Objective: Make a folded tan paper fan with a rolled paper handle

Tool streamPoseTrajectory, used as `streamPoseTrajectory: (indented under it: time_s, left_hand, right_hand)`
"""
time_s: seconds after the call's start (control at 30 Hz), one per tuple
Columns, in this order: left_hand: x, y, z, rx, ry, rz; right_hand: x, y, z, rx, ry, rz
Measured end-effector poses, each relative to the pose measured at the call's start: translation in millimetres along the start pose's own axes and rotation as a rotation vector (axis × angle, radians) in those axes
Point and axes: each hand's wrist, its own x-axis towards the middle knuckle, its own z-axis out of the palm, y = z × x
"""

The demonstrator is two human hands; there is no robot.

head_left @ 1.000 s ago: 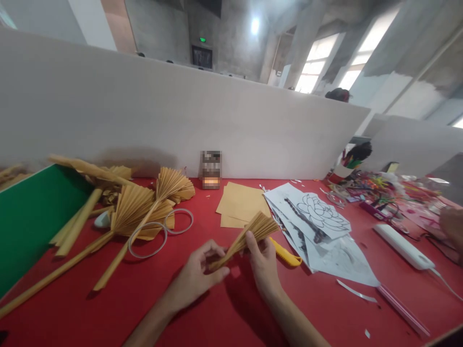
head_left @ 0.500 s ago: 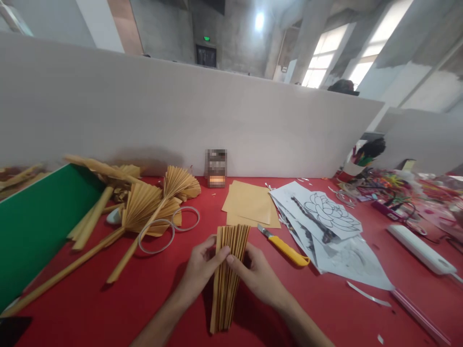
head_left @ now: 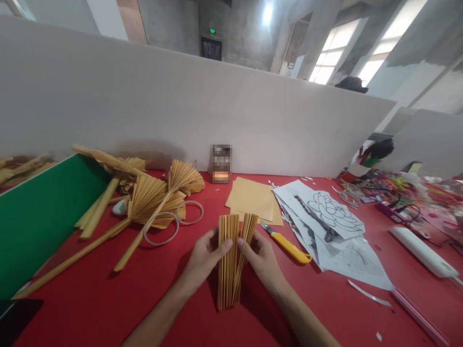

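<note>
A bundle of pleated brown paper [head_left: 227,270] stands between my hands in the middle of the head view, its folds running lengthwise. My left hand [head_left: 207,253] is closed on the left part, thumb lying across the front. On the right part, my right hand [head_left: 261,255] grips with its thumb in front and fingers behind. The upper end is parted by a narrow V-shaped gap, while the lower end stays together. Fingers behind the paper are partly hidden. Just right of my right hand lies a yellow utility knife [head_left: 291,248] with its blade out.
Pleated paper fans on stems [head_left: 148,200] and two thin rings [head_left: 161,229] lie left, near a green board [head_left: 47,217]. Brown sheets [head_left: 253,197] are behind the bundle. Right are a flower drawing [head_left: 331,212], a white stick-shaped tool [head_left: 421,250] and craft clutter [head_left: 398,193].
My hands have moved slightly apart, and the pleated paper, earlier one closed stack, now splits at its top. The camera view has shifted a little.
</note>
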Motion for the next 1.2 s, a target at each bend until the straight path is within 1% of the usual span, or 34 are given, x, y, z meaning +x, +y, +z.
streamPoseTrajectory:
  time_s: [0.07, 0.13, 0.23, 0.3, 0.4, 0.47, 0.6, 0.67, 0.73, 0.9, 1.03, 1.2]
  left_hand:
    - [-1.2, 2.4, -0.1, 0.040, -0.041, -0.023]
    - [-2.5, 2.0, -0.9, 0.087, -0.041, -0.049]
    - [-4.0, -1.7, -2.0, 0.088, 0.035, -0.086]
    - [-4.1, -3.6, -1.7, -0.007, 0.073, -0.119]
    - [-3.2, -1.9, 0.3, -0.223, 0.069, -0.168]
    - [-2.1, 1.9, 1.8, -0.355, 0.059, -0.180]
    - [1.0, 8.5, 2.2, -0.526, 0.028, -0.136]
    - [3.0, 9.3, 0.7, -0.552, 0.043, -0.110]
    - [4.9, 9.3, -1.2, -0.563, 0.075, -0.094]
    - [7.9, 12.7, -4.4, -0.624, 0.147, -0.080]
    - [9.1, 16.2, -5.8, -0.668, 0.170, -0.052]
    - [12.2, 12.9, -10.6, -0.703, 0.187, 0.011]
  right_hand:
    - [-0.6, -1.2, 0.3, 0.010, 0.010, 0.006]
    - [-0.9, -1.2, -0.4, 0.013, 0.027, 0.012]
    - [-0.4, 1.3, -2.8, 0.000, 0.075, 0.022]
    - [0.7, 4.2, -4.6, 0.013, 0.112, 0.038]
    - [2.7, 8.4, -6.3, 0.090, 0.158, 0.064]
    - [3.7, 10.0, -6.6, 0.166, 0.160, 0.089]
    - [3.4, 9.5, -5.8, 0.301, 0.067, 0.192]
    - [2.5, 9.0, -5.3, 0.310, 0.006, 0.220]
    - [1.8, 9.7, -4.9, 0.304, -0.019, 0.219]
    - [2.4, 14.9, -4.6, 0.332, 0.038, 0.199]
    - [3.5, 16.5, -4.0, 0.350, 0.089, 0.187]
    - [3.0, 14.1, -2.1, 0.350, 0.124, 0.157]
